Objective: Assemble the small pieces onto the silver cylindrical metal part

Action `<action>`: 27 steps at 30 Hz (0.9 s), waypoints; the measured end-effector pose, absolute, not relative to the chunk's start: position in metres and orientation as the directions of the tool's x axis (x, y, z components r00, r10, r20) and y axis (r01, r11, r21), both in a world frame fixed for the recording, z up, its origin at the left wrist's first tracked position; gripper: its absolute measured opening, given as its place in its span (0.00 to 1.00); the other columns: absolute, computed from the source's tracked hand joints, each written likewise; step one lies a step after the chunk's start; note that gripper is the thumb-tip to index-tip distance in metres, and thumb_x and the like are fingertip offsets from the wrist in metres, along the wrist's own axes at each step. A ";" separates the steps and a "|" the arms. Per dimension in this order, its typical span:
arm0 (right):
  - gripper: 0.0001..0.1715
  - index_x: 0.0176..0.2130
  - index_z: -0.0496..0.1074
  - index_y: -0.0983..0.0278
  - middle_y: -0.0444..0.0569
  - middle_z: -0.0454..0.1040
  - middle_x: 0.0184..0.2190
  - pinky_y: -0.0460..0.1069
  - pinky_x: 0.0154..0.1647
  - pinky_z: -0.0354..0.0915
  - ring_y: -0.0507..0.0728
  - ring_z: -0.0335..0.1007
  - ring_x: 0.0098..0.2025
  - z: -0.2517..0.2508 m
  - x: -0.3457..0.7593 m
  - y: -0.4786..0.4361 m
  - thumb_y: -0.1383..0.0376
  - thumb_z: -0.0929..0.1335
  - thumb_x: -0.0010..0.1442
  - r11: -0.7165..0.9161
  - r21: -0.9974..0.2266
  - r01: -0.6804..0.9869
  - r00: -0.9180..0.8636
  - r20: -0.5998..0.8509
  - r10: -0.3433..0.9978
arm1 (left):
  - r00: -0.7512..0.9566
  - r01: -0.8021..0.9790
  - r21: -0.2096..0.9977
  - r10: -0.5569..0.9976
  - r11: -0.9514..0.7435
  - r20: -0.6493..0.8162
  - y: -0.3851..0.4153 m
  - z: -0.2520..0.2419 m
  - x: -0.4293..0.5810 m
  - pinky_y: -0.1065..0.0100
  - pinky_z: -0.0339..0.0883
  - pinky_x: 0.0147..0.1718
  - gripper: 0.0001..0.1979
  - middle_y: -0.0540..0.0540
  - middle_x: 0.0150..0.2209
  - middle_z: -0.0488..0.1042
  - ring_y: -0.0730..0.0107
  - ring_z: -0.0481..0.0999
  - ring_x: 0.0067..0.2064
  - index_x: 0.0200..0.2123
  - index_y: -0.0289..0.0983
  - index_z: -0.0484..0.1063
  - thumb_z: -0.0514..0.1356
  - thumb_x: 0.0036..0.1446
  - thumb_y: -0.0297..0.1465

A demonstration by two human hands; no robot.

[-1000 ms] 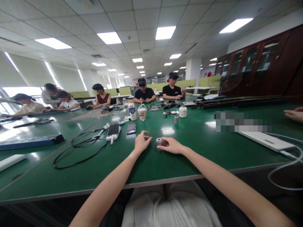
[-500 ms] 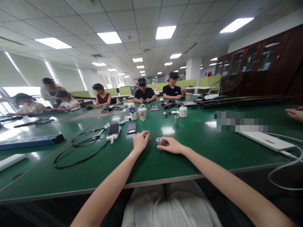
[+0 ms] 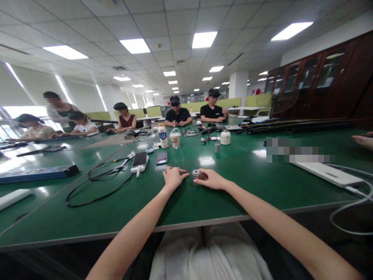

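Observation:
My right hand (image 3: 213,179) rests on the table with thumb and fingers closed around a small silver metal cylinder (image 3: 196,174). The cylinder stands upright, and its round top with a dark centre shows. Just left of it, my left hand (image 3: 175,177) is low over the table, palm down. Its thumb and forefinger are brought together towards the cylinder, not touching it. Whatever lies between those fingertips is hidden or too small to make out. Another short metal cylinder (image 3: 217,147) stands farther back on the green table (image 3: 233,167).
Behind my hands stand a bottle (image 3: 163,136), a plastic cup (image 3: 175,138) and a round white jar (image 3: 225,137). A phone-like device (image 3: 140,160) with black cables lies left. A white power strip (image 3: 326,171) is on the right. Several people sit across the table; another person's hand (image 3: 363,140) shows at right.
My left hand has come down and slightly right, over the spot where a tiny dark piece lay; that piece is now out of sight. My right hand and the cylinder have stayed put.

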State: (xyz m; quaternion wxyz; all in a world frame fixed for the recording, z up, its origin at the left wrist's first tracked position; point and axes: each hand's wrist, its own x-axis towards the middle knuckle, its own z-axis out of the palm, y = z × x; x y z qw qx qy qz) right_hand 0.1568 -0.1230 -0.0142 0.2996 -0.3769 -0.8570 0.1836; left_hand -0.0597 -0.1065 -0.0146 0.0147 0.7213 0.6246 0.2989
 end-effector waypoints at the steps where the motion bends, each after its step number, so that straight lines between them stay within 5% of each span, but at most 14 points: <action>1: 0.20 0.37 0.71 0.63 0.42 0.68 0.25 0.46 0.26 0.54 0.51 0.60 0.25 -0.014 0.157 -0.123 0.49 0.69 0.58 0.647 -0.541 0.536 -0.535 0.375 0.757 | 0.037 0.891 0.398 0.908 -0.219 0.417 -0.106 -0.015 -0.059 0.47 0.57 0.51 0.12 0.42 0.47 0.80 0.40 0.65 0.54 0.36 0.49 0.82 0.65 0.51 0.45; 12: 0.20 0.37 0.71 0.64 0.41 0.67 0.25 0.45 0.26 0.54 0.50 0.60 0.25 -0.014 0.156 -0.124 0.49 0.69 0.58 0.646 -0.547 0.532 -0.537 0.372 0.757 | -0.049 0.864 0.464 0.884 -0.196 0.465 -0.108 -0.014 -0.059 0.40 0.56 0.49 0.07 0.39 0.41 0.81 0.35 0.67 0.51 0.30 0.46 0.83 0.68 0.48 0.40; 21: 0.20 0.36 0.71 0.64 0.41 0.67 0.24 0.45 0.26 0.54 0.51 0.60 0.25 -0.015 0.157 -0.123 0.49 0.70 0.58 0.638 -0.558 0.531 -0.530 0.368 0.764 | 0.112 0.676 0.524 0.776 -0.518 0.621 -0.114 -0.001 -0.043 0.64 0.66 0.48 0.09 0.47 0.41 0.81 0.61 0.75 0.47 0.38 0.41 0.79 0.60 0.60 0.37; 27: 0.21 0.40 0.72 0.65 0.40 0.68 0.24 0.45 0.25 0.53 0.50 0.60 0.24 -0.019 0.156 -0.119 0.50 0.70 0.57 0.638 -0.566 0.522 -0.526 0.375 0.763 | 0.211 0.573 0.552 0.760 -0.605 0.614 -0.120 -0.005 -0.033 0.67 0.69 0.42 0.08 0.49 0.37 0.82 0.64 0.78 0.42 0.36 0.41 0.79 0.62 0.58 0.37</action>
